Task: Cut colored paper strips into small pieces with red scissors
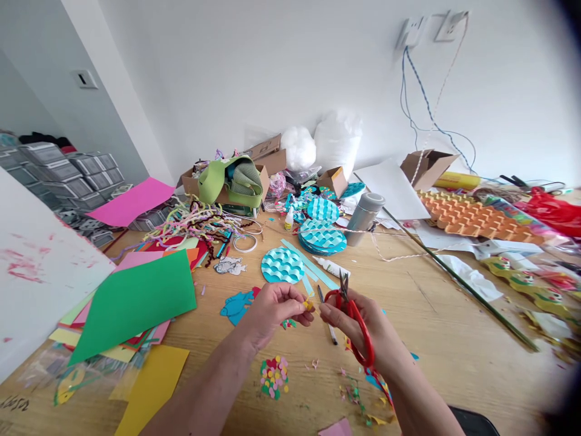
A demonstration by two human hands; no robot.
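Note:
My left hand (284, 309) pinches small yellow paper pieces (308, 304) between thumb and fingers. In my right hand (363, 318) is a pair of red-handled scissors (362, 339), blades pointing up and away from me. The two hands are close together above the table, with a gap between them. Below the left hand lies a small pile of coloured paper dots (274, 376). A pen (333, 333) rests between the hands. Blue paper fish (236, 307) lie left of the left hand, and a round blue disc with wavy strips (282, 265) sits just beyond it.
Coloured paper sheets (140, 297) are stacked at the left. Further back stand a grey flask (364, 218), a glue bottle (331, 266) and more wavy blue discs (322, 236). A long green stick (463, 281) and an orange egg tray (476, 219) lie at right. Paper scraps (356, 396) litter the front.

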